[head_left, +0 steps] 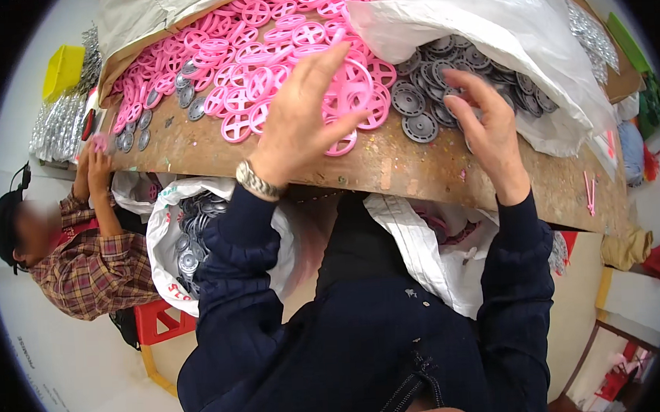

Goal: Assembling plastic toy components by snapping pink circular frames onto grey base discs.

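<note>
My left hand [296, 126] is over the front of a heap of pink spoked wheels [260, 83], its fingers stretched out and its thumb spread apart. A larger-looking pink ring [369, 84] shows between those fingertips and the thumb; no firm grip on it is visible. On the right, my right hand [487, 119] reaches to a pile of round grey plastic discs [420, 127]. Its forefinger and thumb are curved but apart, with grey discs just beyond the tips. Whether they touch one is unclear.
The wooden table [410, 168] has a white plastic bag [500, 29] around the grey discs. Below its edge hang a white sack [164, 237] of grey parts and another white sack [422, 250]. A co-worker in a checked shirt [106, 270] sits at left, near a red stool [157, 323].
</note>
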A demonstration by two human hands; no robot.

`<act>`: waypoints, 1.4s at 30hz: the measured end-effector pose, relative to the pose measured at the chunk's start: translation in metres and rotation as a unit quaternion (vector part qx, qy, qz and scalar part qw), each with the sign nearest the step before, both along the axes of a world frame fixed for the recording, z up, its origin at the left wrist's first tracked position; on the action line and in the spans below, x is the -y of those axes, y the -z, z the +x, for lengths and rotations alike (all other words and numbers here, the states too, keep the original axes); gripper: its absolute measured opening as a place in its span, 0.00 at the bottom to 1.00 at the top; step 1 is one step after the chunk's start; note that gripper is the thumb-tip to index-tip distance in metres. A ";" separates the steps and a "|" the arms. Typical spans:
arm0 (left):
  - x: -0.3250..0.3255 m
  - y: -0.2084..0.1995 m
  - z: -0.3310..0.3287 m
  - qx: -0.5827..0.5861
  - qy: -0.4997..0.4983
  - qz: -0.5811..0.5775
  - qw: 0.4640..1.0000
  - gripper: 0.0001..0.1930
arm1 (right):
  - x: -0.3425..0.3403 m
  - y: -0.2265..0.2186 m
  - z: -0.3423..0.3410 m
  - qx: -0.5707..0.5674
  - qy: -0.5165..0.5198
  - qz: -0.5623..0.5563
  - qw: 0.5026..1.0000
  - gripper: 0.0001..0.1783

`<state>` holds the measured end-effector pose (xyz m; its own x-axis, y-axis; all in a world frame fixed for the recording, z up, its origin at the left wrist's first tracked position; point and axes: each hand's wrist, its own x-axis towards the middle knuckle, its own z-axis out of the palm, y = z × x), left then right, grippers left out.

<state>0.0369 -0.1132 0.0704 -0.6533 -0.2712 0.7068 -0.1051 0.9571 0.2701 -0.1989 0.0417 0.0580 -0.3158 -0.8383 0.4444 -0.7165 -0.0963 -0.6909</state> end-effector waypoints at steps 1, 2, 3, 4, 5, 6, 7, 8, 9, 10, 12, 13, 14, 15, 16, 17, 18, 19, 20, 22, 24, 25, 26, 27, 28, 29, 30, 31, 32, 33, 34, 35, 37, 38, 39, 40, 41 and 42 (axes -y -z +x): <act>-0.013 0.004 -0.001 -0.001 0.003 0.004 1.000 0.40 | -0.003 -0.004 0.009 -0.001 0.003 0.004 1.000 0.19; -0.023 0.008 -0.003 0.005 0.012 0.042 0.999 0.41 | -0.007 -0.011 0.018 0.071 -0.025 0.032 0.997 0.18; -0.033 0.013 -0.004 0.011 0.021 0.081 0.996 0.41 | -0.009 -0.016 0.026 0.143 -0.054 0.060 0.987 0.18; -0.043 0.012 -0.007 0.001 0.038 0.088 0.995 0.41 | -0.011 -0.019 0.031 0.169 -0.071 0.062 0.981 0.15; -0.053 0.014 -0.009 0.001 0.042 0.091 0.995 0.41 | -0.015 -0.020 0.036 0.170 -0.066 0.064 0.981 0.15; -0.063 0.016 -0.011 0.010 0.049 0.128 0.991 0.42 | -0.019 -0.021 0.041 0.181 -0.078 0.096 0.976 0.14; -0.069 0.018 -0.012 0.017 0.056 0.163 0.985 0.42 | -0.021 -0.022 0.046 0.190 -0.089 0.126 0.969 0.13; -0.073 0.022 -0.013 0.017 0.063 0.142 0.988 0.43 | -0.022 -0.017 0.050 0.220 -0.113 0.114 0.962 0.10; -0.079 0.026 -0.015 0.017 0.066 0.143 0.987 0.43 | -0.024 -0.014 0.052 0.220 -0.109 0.115 0.963 0.10; -0.084 0.030 -0.017 0.002 0.058 0.161 0.985 0.43 | -0.026 -0.012 0.053 0.262 -0.111 0.115 0.952 0.09; -0.095 0.035 -0.022 -0.025 0.024 0.162 0.986 0.40 | -0.031 -0.007 0.052 0.320 -0.106 0.114 0.935 0.09; -0.102 0.037 -0.022 -0.024 0.025 0.163 0.986 0.40 | -0.033 -0.004 0.052 0.321 -0.104 0.114 0.935 0.09; -0.110 0.041 -0.022 -0.053 0.066 0.387 0.918 0.36 | -0.036 0.000 0.051 0.317 -0.095 0.111 0.937 0.09; -0.115 0.043 -0.022 -0.078 0.102 0.589 0.797 0.33 | -0.039 0.002 0.049 0.312 -0.085 0.108 0.940 0.09; -0.119 0.045 -0.022 -0.093 0.132 0.643 0.749 0.28 | -0.042 0.005 0.049 0.313 -0.081 0.109 0.940 0.09; -0.120 0.045 -0.022 -0.091 0.134 0.645 0.747 0.28 | -0.045 0.007 0.048 0.326 -0.089 0.099 0.936 0.09; -0.118 0.045 -0.020 -0.094 0.138 0.672 0.721 0.26 | -0.048 0.009 0.047 0.340 -0.097 0.088 0.931 0.09; -0.116 0.047 -0.017 -0.098 0.139 0.699 0.694 0.24 | -0.051 0.008 0.043 0.341 -0.095 0.091 0.931 0.09; -0.114 0.050 -0.014 -0.098 0.138 0.720 0.673 0.24 | -0.054 0.006 0.035 0.242 -0.039 0.090 0.965 0.10; -0.108 0.057 -0.012 -0.091 0.141 0.722 0.672 0.23 | -0.057 0.013 0.011 0.016 0.080 0.053 0.995 0.12; -0.107 0.059 -0.013 -0.091 0.149 0.727 0.664 0.23 | -0.062 0.023 -0.011 -0.144 0.168 0.060 0.973 0.20; -0.107 0.060 -0.013 -0.099 0.144 0.732 0.658 0.23 | -0.061 0.027 -0.018 -0.208 0.193 0.058 0.957 0.22; -0.107 0.061 -0.013 -0.108 0.139 0.736 0.653 0.23 | -0.061 0.029 -0.022 -0.209 0.193 0.059 0.957 0.22; -0.108 0.063 -0.014 -0.108 0.140 0.736 0.653 0.23 | -0.062 0.030 -0.025 -0.192 0.200 0.117 0.954 0.24; -0.108 0.065 -0.013 -0.106 0.141 0.735 0.655 0.23 | -0.062 0.031 -0.026 -0.174 0.206 0.175 0.947 0.26; -0.108 0.066 -0.013 -0.103 0.142 0.733 0.657 0.23 | -0.061 0.035 -0.028 -0.175 0.205 0.175 0.947 0.26; -0.108 0.066 -0.014 -0.104 0.141 0.733 0.657 0.23 | -0.061 0.042 -0.030 -0.190 0.203 0.161 0.947 0.26; -0.108 0.067 -0.014 -0.102 0.141 0.733 0.658 0.23 | -0.061 0.048 -0.031 -0.204 0.202 0.148 0.946 0.27; -0.109 0.068 -0.015 -0.100 0.141 0.732 0.658 0.23 | -0.060 0.051 -0.033 -0.204 0.202 0.148 0.946 0.27; -0.108 0.068 -0.015 -0.101 0.140 0.733 0.658 0.23 | -0.059 0.054 -0.035 -0.191 0.205 0.128 0.951 0.24; -0.108 0.068 -0.015 -0.098 0.145 0.731 0.659 0.23 | -0.059 0.055 -0.035 -0.177 0.207 0.108 0.956 0.22; -0.108 0.068 -0.014 -0.096 0.150 0.729 0.661 0.23 | -0.058 0.055 -0.037 -0.176 0.205 0.109 0.957 0.22; -0.108 0.067 -0.015 -0.096 0.150 0.734 0.656 0.22 | -0.058 0.051 -0.041 -0.063 0.190 0.129 0.971 0.17; -0.108 0.066 -0.017 -0.095 0.153 0.738 0.651 0.21 | -0.060 0.050 -0.040 0.010 0.179 0.106 0.978 0.15; -0.109 0.066 -0.019 -0.094 0.153 0.739 0.650 0.21 | -0.063 0.047 -0.039 0.010 0.180 0.107 0.978 0.15; -0.109 0.065 -0.020 -0.090 0.155 0.737 0.652 0.21 | -0.067 0.040 -0.034 0.128 0.141 0.101 0.976 0.11; -0.110 0.066 -0.019 -0.089 0.154 0.735 0.654 0.21 | -0.068 0.035 -0.027 0.244 0.096 0.093 0.961 0.08; -0.110 0.069 -0.019 -0.091 0.151 0.735 0.655 0.21 | -0.068 0.031 -0.019 0.244 0.093 0.094 0.961 0.08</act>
